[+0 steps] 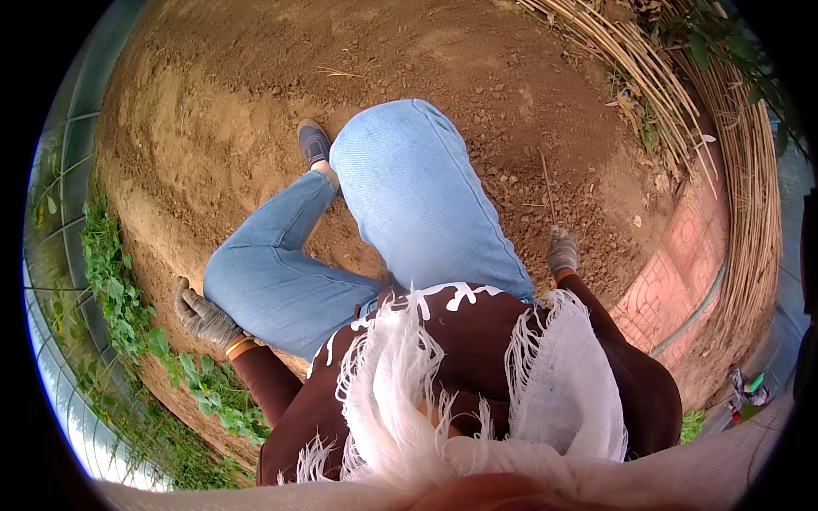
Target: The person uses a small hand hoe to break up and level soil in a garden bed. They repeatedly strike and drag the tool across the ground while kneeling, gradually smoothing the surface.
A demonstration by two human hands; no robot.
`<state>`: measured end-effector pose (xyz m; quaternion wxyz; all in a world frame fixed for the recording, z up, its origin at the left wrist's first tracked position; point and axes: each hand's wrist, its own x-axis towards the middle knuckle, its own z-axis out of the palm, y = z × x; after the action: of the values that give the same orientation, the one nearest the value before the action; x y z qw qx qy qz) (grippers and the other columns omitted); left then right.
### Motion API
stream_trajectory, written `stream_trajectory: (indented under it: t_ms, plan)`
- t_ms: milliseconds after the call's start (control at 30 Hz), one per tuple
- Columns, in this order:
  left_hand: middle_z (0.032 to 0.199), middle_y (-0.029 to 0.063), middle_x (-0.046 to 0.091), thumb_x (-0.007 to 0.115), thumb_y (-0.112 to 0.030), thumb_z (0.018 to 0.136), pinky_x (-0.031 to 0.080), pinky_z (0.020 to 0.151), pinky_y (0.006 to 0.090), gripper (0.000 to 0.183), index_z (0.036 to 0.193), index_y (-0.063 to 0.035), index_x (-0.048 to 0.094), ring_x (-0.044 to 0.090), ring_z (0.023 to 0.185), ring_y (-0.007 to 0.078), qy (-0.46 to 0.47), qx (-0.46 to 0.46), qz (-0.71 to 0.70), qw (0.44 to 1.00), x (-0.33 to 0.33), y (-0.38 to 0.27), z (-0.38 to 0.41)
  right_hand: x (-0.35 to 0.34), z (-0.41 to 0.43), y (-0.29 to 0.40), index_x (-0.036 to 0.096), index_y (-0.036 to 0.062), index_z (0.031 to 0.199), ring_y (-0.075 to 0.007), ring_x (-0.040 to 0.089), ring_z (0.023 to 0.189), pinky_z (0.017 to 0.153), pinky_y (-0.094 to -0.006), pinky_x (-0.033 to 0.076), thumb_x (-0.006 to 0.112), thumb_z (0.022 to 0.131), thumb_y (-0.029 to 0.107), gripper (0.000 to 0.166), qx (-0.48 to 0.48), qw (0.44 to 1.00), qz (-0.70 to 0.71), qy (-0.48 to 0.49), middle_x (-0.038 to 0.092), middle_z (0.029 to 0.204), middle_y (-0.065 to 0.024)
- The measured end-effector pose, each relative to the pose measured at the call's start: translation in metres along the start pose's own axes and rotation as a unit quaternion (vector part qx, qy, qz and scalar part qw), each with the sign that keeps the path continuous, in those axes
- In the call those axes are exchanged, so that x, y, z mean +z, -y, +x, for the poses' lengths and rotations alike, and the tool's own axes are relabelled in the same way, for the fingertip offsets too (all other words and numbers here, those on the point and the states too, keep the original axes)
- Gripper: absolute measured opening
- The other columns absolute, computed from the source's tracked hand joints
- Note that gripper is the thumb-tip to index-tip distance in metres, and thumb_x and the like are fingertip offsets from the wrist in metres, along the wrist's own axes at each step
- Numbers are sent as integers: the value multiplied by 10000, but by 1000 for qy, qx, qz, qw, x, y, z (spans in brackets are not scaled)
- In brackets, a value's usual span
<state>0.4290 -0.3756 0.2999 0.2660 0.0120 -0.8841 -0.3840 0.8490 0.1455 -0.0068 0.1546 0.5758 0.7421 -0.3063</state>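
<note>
My right hand [562,252], in a grey knitted glove, grips the near end of a thin brown stick [547,182]. The stick points away from me over loose, crumbly soil [511,185], beside my bent right leg. Whether its far tip touches the ground is hard to tell. Out to the left, my left hand [203,316] wears a matching glove and holds nothing. Its thumb stands apart from the slightly curled fingers, close to my left thigh [281,281].
Bundled dry stalks [748,211] line the right side, near pink patterned paving [677,249] and a green hose [696,313]. Leafy plants [115,287] grow along a wire mesh fence [70,223] at left. Fringed white scarf ends [562,377] hang over my chest.
</note>
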Motion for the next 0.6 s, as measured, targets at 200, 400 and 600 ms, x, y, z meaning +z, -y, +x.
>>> stream_trajectory:
  t_ms: [200, 400, 600]
  plan:
    - [1160, 142, 622, 490, -186, 989, 459, 959, 348, 293, 1111, 52, 611, 583, 1082, 247, 11, -13, -10, 1000, 4, -2, -4, -9, -10, 46, 586, 26, 1135, -428, 606, 904, 765, -519, 477, 270, 1011, 452, 544, -1, 998, -61, -27, 646, 969, -237]
    - [1175, 154, 616, 477, -175, 994, 466, 956, 350, 300, 1120, 66, 601, 585, 1090, 253, 5, 1, 8, 1000, 0, 1, -1, -43, 60, 151, 560, -1, 1164, -418, 602, 962, 799, -512, 473, 233, 1020, 444, 571, 44, 998, 14, -40, 634, 1050, -240]
    - [1168, 145, 613, 484, -185, 990, 461, 958, 352, 298, 1105, 55, 617, 580, 1093, 251, 4, -8, -14, 1000, 14, -8, -3, -38, 103, 139, 577, -14, 1111, -417, 600, 975, 805, -485, 469, 272, 1020, 444, 558, 34, 985, 153, -73, 643, 1045, -231]
